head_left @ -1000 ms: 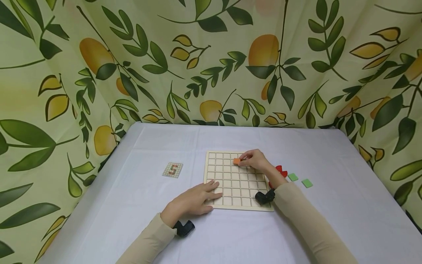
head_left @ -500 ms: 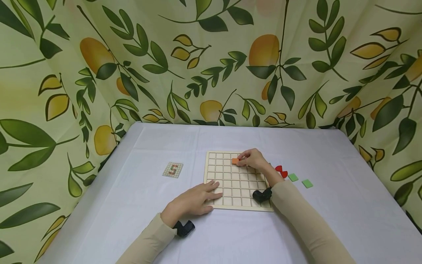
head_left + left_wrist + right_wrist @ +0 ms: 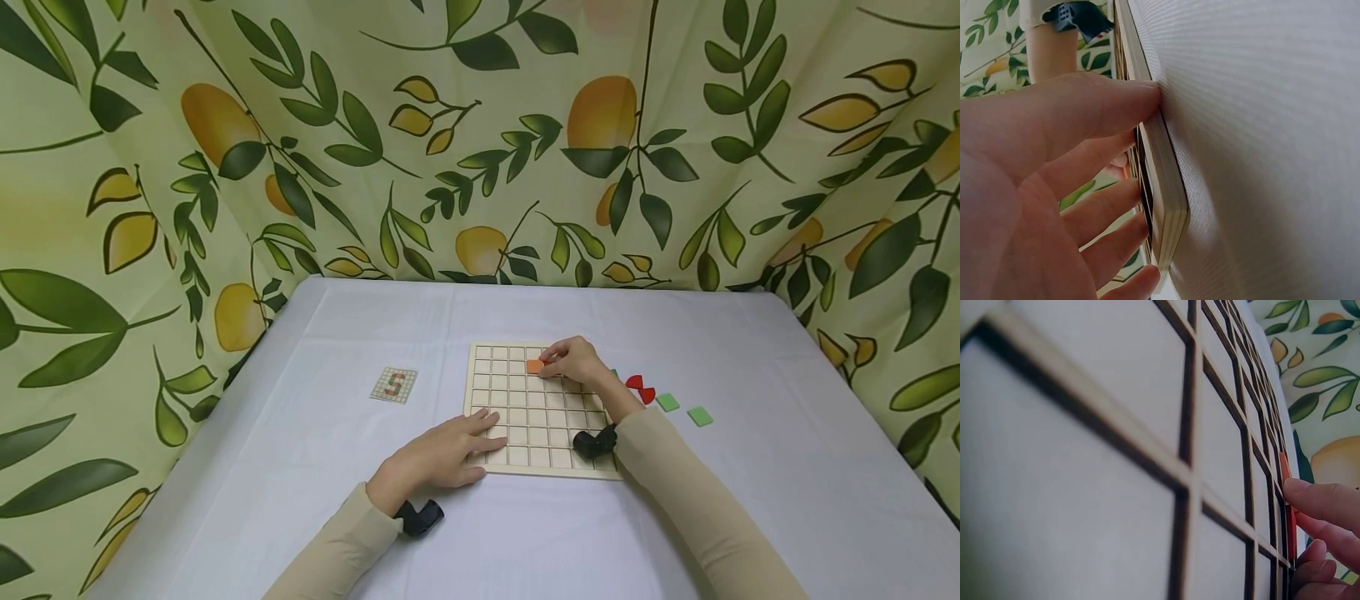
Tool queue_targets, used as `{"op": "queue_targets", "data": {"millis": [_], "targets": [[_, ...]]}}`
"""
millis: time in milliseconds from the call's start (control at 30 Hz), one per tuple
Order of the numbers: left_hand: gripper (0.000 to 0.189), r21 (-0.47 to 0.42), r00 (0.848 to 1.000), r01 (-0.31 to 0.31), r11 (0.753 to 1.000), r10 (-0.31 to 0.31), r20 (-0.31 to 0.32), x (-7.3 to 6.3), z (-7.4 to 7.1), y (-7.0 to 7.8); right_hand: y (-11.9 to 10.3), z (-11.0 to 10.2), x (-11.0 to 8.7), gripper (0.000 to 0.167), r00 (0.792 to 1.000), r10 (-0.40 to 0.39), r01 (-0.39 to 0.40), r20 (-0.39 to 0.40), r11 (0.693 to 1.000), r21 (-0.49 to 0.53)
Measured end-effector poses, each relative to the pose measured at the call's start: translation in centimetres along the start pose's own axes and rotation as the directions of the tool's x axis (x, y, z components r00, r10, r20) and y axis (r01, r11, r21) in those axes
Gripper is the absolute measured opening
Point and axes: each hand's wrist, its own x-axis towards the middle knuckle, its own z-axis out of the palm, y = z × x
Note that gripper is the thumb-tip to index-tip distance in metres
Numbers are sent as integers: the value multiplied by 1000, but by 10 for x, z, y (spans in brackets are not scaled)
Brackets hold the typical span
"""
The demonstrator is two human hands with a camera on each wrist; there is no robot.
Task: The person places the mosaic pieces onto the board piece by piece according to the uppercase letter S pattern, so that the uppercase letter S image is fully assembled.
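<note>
A pale wooden grid board (image 3: 517, 472) lies on the table. My left hand (image 3: 448, 452) rests on its near left corner, fingers spread over the grid; in the left wrist view the thumb (image 3: 1129, 100) touches the board's edge. At the board's far side, my right hand (image 3: 576, 362) has its fingertips at the right edge of an orange square tile (image 3: 534, 367), which sits in a grid cell. Beside that tile, partly hidden under the fingers, a red piece (image 3: 1291, 531) shows in the right wrist view.
A small card (image 3: 393, 385) printed with an S on a grid lies left of the board. To the right are red pieces (image 3: 636, 382) and green square tiles (image 3: 700, 416), some partly hidden by the right arm. A leaf-patterned curtain (image 3: 480, 167) hangs behind the white table.
My right hand has shifted slightly left and lowered the orange tile, which now lies flat in a cell. The left hand stays where it was.
</note>
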Motion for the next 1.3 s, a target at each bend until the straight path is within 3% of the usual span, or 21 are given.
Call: {"op": "queue_targets", "data": {"millis": [633, 967, 1300], "targets": [[49, -13, 1000, 6, 1000, -6, 4, 0, -1, 1, 1, -3, -3, 27, 1000, 17, -17, -3, 1000, 12], [50, -7, 1000, 8, 1000, -8, 4, 0, 0, 1, 6, -15, -14, 28, 1000, 2, -1, -6, 999, 50], [50, -9, 1000, 16, 1000, -16, 4, 0, 2, 1, 17, -29, -26, 28, 1000, 12, -12, -25, 1000, 16]]}}
